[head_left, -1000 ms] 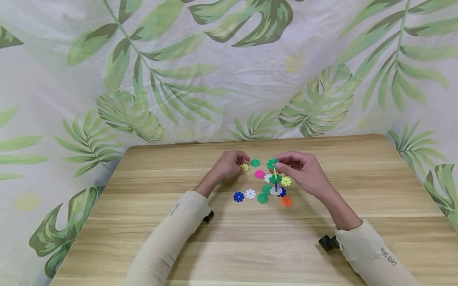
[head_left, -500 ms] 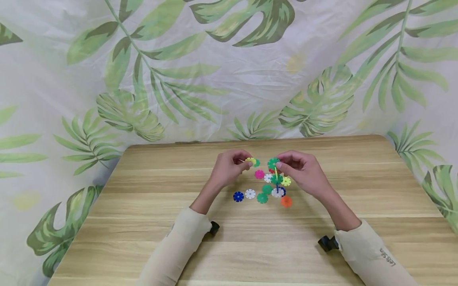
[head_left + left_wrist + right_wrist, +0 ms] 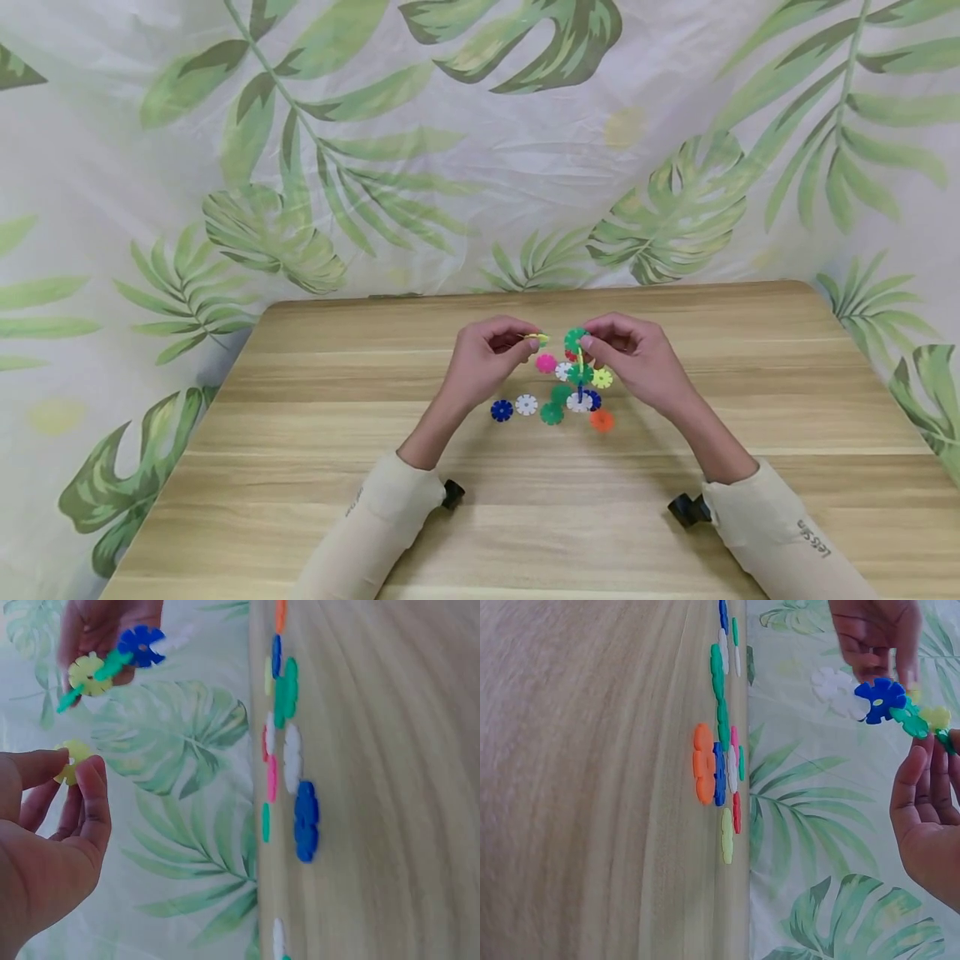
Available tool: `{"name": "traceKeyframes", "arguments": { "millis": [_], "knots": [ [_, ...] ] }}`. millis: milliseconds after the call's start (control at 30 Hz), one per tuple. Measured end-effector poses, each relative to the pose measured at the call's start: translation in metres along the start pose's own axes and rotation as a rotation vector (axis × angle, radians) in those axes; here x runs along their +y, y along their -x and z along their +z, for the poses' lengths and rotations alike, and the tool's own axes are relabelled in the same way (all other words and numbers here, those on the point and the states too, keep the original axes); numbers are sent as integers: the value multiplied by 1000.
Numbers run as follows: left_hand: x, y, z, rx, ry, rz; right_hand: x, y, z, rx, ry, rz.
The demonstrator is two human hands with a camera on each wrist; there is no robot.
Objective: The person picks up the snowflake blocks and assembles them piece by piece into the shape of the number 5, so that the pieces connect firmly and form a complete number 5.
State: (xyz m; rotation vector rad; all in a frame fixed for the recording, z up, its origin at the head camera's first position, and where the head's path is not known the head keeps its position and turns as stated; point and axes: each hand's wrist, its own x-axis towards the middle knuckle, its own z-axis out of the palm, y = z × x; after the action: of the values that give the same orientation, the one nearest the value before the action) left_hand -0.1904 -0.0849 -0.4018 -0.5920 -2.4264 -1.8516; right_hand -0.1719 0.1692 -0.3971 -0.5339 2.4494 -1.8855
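Observation:
My left hand (image 3: 483, 358) pinches a notched yellow plastic disc (image 3: 73, 761) between thumb and fingertips, above the table. In the head view this disc is seen nearly edge-on. Facing it, my right hand (image 3: 637, 362) holds the green disc (image 3: 575, 339) that tops a hanging chain of interlocked notched discs. Below that green disc the chain runs through a yellow, another green, a blue disc (image 3: 881, 700) and a white disc (image 3: 838, 691) at its lower end. A small gap separates the left hand's yellow disc from the chain.
Loose discs lie on the wooden table (image 3: 300, 467) under the hands: blue (image 3: 502, 410), white (image 3: 527, 405), green (image 3: 551, 413), orange (image 3: 602, 420), pink (image 3: 546, 363), yellow (image 3: 602, 377) and several others. A leaf-patterned cloth (image 3: 420, 217) hangs behind the table's far edge.
My left hand has lifted the yellow disc and brought it rightward, closer to the chain, tilting it nearly edge-on. My right hand with the chain has stayed almost in place.

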Motion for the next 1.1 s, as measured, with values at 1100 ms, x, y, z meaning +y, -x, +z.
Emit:
{"name": "traceKeyframes", "arguments": {
  "millis": [1100],
  "knots": [
    [3, 5, 11, -2, 167, 196, -3, 2, 5, 17, -52, -21]
  ]
}}
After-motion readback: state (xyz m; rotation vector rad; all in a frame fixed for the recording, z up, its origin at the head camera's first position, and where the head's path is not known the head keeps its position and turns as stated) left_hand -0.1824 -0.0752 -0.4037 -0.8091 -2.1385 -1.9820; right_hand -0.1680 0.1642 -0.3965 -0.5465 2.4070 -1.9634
